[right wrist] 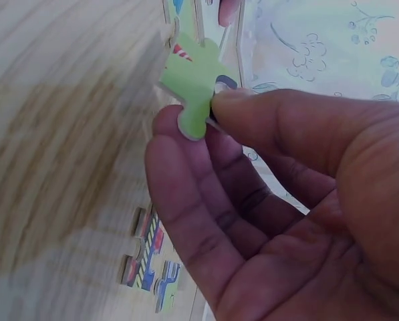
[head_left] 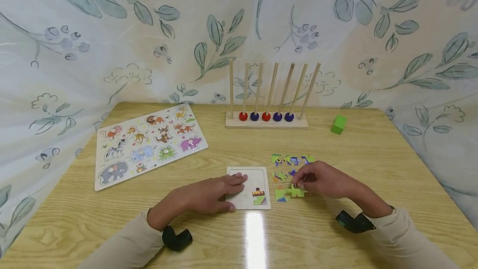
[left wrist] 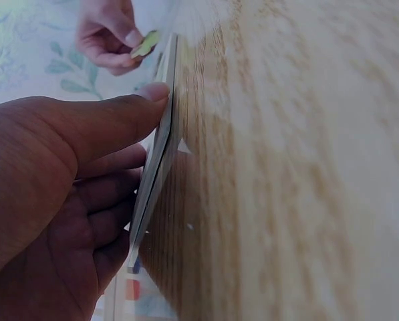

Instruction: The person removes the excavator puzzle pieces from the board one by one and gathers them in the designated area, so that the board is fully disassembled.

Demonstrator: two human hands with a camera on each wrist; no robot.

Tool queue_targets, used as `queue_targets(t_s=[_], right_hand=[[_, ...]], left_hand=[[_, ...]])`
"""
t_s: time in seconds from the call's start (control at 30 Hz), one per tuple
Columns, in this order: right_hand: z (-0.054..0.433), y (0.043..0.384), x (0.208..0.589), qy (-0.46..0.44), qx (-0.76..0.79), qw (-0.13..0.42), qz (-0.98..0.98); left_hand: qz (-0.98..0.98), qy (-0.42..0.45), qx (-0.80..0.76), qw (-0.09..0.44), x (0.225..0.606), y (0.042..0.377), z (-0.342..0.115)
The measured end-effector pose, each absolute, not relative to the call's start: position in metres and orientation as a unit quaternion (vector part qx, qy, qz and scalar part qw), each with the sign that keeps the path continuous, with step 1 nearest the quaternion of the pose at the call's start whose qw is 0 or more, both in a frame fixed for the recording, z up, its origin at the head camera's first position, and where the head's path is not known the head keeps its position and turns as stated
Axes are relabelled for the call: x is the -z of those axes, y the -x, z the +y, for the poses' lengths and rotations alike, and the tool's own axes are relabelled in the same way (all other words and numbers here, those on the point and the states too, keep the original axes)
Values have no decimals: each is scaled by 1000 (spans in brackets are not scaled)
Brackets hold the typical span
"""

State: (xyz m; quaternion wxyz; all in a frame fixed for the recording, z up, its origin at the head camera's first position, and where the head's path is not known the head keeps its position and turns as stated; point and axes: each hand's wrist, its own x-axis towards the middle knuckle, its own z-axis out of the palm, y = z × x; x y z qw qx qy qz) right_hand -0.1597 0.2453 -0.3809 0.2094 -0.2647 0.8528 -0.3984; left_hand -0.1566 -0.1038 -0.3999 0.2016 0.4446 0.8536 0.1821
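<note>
A small white puzzle tray [head_left: 242, 202] lies in front of the person, with one jigsaw piece [head_left: 259, 197] set in its near right corner. The left hand [head_left: 213, 192] rests on the tray's left part, fingers fairly straight over it, the thumb [left wrist: 129, 120] at its near edge. Thumb and fingertips of the right hand [head_left: 323, 181] pinch a green jigsaw piece [right wrist: 192, 77] that bears a small red-and-white cone picture. The held piece is right of the tray, just beside a loose piece [head_left: 281, 194]. More loose pieces [head_left: 280, 176] lie in rows beyond it, partly hidden by the right hand.
An animal peg puzzle board [head_left: 149, 142] lies at the back left. Behind the tray stands a wooden rack [head_left: 267, 123] with upright rods and several red and blue beads. A green block [head_left: 339, 124] sits at the back right, near the patterned cloth [head_left: 179, 32].
</note>
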Motion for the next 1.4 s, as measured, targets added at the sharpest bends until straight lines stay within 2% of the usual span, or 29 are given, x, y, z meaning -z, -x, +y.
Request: queue_targets(t_s=[0.43,0.87,1.4], right_hand=[[247,161,380,272,389,224,851],[256,162,379,278,399,214,847],[221,161,383,285,401,184,851]], left_hand=[[852,-449,-184,198,401,159,-102],[849,-456,-184,194,403,160,-102],[850,-497,-144,103,399,160,-98]])
